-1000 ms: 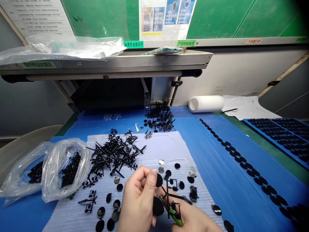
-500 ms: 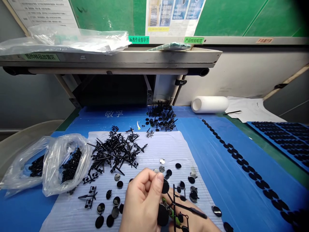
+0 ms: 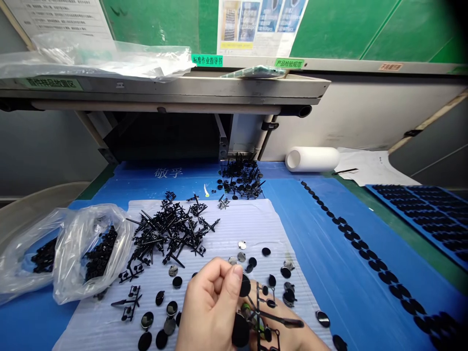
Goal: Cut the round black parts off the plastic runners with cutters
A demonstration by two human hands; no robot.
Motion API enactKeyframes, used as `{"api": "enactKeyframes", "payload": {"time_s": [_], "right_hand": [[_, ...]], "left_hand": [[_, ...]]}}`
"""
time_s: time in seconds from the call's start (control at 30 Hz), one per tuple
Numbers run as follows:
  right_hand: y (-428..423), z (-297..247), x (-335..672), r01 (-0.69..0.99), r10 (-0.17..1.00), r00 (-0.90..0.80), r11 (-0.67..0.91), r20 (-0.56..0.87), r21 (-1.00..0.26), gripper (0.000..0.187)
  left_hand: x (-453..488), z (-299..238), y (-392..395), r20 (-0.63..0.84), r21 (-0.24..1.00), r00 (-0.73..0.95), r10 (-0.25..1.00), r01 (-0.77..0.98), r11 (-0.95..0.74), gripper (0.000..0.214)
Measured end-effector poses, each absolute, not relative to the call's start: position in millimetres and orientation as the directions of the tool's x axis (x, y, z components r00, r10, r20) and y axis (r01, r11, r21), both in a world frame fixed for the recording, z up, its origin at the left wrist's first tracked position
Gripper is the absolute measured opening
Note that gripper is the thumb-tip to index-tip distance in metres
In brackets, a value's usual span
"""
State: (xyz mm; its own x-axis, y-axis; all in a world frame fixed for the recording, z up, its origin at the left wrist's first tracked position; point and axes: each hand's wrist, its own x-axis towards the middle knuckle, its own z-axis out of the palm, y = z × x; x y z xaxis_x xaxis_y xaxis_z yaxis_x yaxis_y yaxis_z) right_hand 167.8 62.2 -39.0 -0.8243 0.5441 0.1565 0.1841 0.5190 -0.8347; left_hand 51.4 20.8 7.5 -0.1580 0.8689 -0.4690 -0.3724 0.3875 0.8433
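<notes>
My left hand (image 3: 210, 307) is closed, thumb pressed against the fingers, on a black plastic sprue (image 3: 270, 317) with round black discs (image 3: 241, 330) and small ring-shaped parts on its branches. Behind the sprue is my right hand (image 3: 292, 331), partly covered by it and by my left hand. Green pieces of a tool (image 3: 246, 309) show at the right hand's fingers; the rest of the tool is hidden. Loose glossy black discs (image 3: 147, 320) lie on the pale ribbed sheet (image 3: 234, 226) around both hands. A single sprue with small parts (image 3: 127, 303) lies to the left.
A heap of black sprues (image 3: 171, 229) covers the sheet's far left, and another pile (image 3: 241, 178) sits behind it. Clear bags (image 3: 69, 273) hold small black parts at left. Disc rows (image 3: 365, 253) run along the right, beside a filled blue tray (image 3: 413, 219). A white roll (image 3: 312, 159) lies behind.
The view has shifted slightly, so the scene sits a little further left. Both hands keep nearly the same pose, and the sprue stays in my left hand.
</notes>
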Motion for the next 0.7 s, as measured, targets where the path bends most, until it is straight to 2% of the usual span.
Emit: {"api": "enactKeyframes", "payload": {"time_s": [0.1, 0.3, 0.4, 0.57, 0.7], "right_hand": [[62.0, -42.1, 167.4, 0.141, 0.503, -0.840, 0.568, 0.206, -0.811, 0.025], [61.2, -51.8, 164.6, 0.142, 0.503, -0.851, 0.496, 0.151, -0.856, 0.026], [60.6, -55.4, 163.1, 0.191, 0.570, -0.806, 0.506, 0.160, -0.841, 0.029], [59.1, -60.2, 162.2, 0.391, 0.752, -0.635, 0.512, 0.179, -0.765, 0.027], [58.5, -65.1, 162.2, 0.404, 0.785, -0.579, 0.509, 0.218, -0.760, 0.028]], "left_hand": [[52.0, 7.2, 21.1, -0.455, 0.853, -0.185, 0.871, -0.372, 0.366, 0.033], [51.0, 3.0, 22.1, -0.426, 0.868, -0.238, 0.873, -0.382, 0.319, 0.033], [49.3, -0.9, 23.6, -0.400, 0.879, -0.260, 0.879, -0.379, 0.288, 0.033], [46.0, -7.2, 25.8, -0.387, 0.889, -0.280, 0.878, -0.365, 0.275, 0.034], [45.0, -12.1, 26.6, -0.402, 0.879, -0.272, 0.874, -0.382, 0.285, 0.035]]}}
